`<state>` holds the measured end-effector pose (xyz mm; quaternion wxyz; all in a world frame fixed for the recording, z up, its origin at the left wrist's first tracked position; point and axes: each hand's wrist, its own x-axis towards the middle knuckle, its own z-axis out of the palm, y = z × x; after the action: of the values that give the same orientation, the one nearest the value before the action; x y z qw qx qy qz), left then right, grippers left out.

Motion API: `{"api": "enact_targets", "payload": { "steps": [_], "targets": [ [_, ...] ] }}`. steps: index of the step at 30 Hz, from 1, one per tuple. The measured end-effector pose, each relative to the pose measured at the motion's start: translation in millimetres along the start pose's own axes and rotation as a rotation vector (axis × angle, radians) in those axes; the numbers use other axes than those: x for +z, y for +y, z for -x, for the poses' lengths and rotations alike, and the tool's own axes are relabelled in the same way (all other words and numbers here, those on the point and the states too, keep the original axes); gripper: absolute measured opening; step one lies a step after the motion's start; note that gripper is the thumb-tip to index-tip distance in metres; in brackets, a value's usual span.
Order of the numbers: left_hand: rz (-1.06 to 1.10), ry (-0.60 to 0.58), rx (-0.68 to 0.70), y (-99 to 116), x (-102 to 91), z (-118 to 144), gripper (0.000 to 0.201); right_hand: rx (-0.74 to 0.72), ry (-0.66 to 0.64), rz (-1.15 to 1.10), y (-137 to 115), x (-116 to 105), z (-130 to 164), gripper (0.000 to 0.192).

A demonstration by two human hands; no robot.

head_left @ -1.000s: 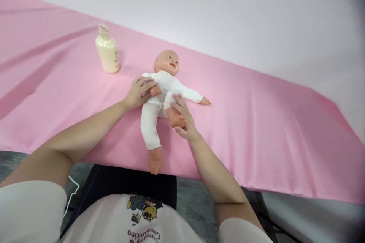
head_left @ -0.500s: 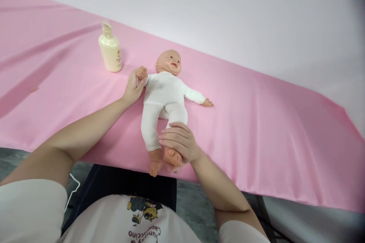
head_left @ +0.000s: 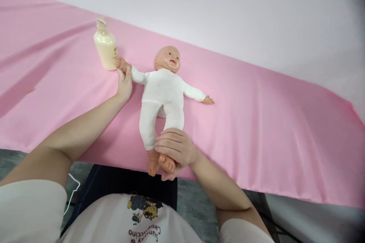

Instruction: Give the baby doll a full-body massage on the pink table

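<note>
Doll with a smooth, tan, plastic-looking head point(head_left: 168, 58) and a white fabric body point(head_left: 163, 86) lies face up on the pink cloth-covered desk point(head_left: 242, 121), head away from the person, feet toward the near edge. Both hands on it.

Left hand point(head_left: 124, 85): closed round the wrist end of the doll's arm on that side, thumb near the cuff; arm drawn outward. The doll's small tan hand point(head_left: 122, 64) pokes out above the grip, close to a cream-coloured pump bottle point(head_left: 105, 49), upright; whether they touch, cannot tell.

Right hand point(head_left: 176, 148): wrapped over the lower leg on its own side, fingers across the shin, bare tan foot point(head_left: 167, 164) showing below. Other foot point(head_left: 153, 163) lies just beside it, free. Far arm point(head_left: 194, 93) stretched out on the cloth, untouched.

Position: trunk lies between the hands, left hand level with the chest, right hand down at the shin.

Handling, judged by eye: probably light; trunk and limbs likely soft, bending easily at shoulder and hip. Head, hands and feet look firmer, slicker. Not obviously fragile. Best holds: cloth-covered wrists and shins, just short of the smooth ends.
</note>
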<state>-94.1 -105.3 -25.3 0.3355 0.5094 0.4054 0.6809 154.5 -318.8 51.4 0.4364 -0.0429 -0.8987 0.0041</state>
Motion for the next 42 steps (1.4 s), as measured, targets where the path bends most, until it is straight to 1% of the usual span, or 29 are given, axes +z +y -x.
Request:
{"api": "enact_targets", "payload": {
  "steps": [3,4,6,8,11,14,17,22,25,28,30,32,35,37,39,42],
  "targets": [
    [-0.026,-0.01,0.077,1,1.2,2,0.086,0.039,0.004,0.027,0,-5,1,0.044],
    [-0.043,-0.041,0.116,3,2.1,3,0.081,0.06,0.003,0.045,0,-7,2,0.044],
    [-0.088,-0.139,0.207,9,4.3,9,0.069,0.108,0.007,0.087,3,-10,6,0.047],
    [-0.156,-0.238,0.297,18,7.0,17,0.061,0.168,0.034,0.123,9,-12,14,0.057],
    [-0.265,-0.353,0.376,35,11.0,29,0.059,0.292,0.069,0.146,23,-12,26,0.075],
    [-0.342,-0.451,0.441,46,13.9,35,0.058,0.385,0.0,0.12,37,-14,32,0.086],
    [-0.408,-0.526,0.503,51,15.7,35,0.056,0.417,-0.065,0.071,47,-16,32,0.084],
    [-0.511,-0.638,0.56,52,18.0,36,0.046,0.477,-0.107,0.011,55,-10,33,0.075],
    [-0.526,-0.67,0.568,51,19.2,38,0.04,0.5,-0.123,-0.002,58,-6,34,0.071],
    [-0.514,-0.671,0.564,51,20.2,39,0.038,0.467,-0.113,0.052,58,-5,34,0.07],
    [-0.503,-0.644,0.553,52,20.4,39,0.04,0.413,-0.079,0.122,56,-7,32,0.069],
    [-0.483,-0.592,0.524,53,19.9,38,0.044,0.344,-0.035,0.193,51,-10,29,0.067],
    [-0.394,-0.476,0.437,50,17.8,35,0.051,0.248,0.009,0.257,40,-15,20,0.067],
    [-0.318,-0.391,0.378,42,15.5,30,0.054,0.205,0.035,0.254,32,-17,15,0.066],
    [-0.244,-0.308,0.333,30,12.9,23,0.056,0.182,0.059,0.222,23,-18,10,0.064],
    [-0.123,-0.212,0.25,12,9.1,12,0.061,0.147,0.059,0.167,11,-18,5,0.061]
  ]
}}
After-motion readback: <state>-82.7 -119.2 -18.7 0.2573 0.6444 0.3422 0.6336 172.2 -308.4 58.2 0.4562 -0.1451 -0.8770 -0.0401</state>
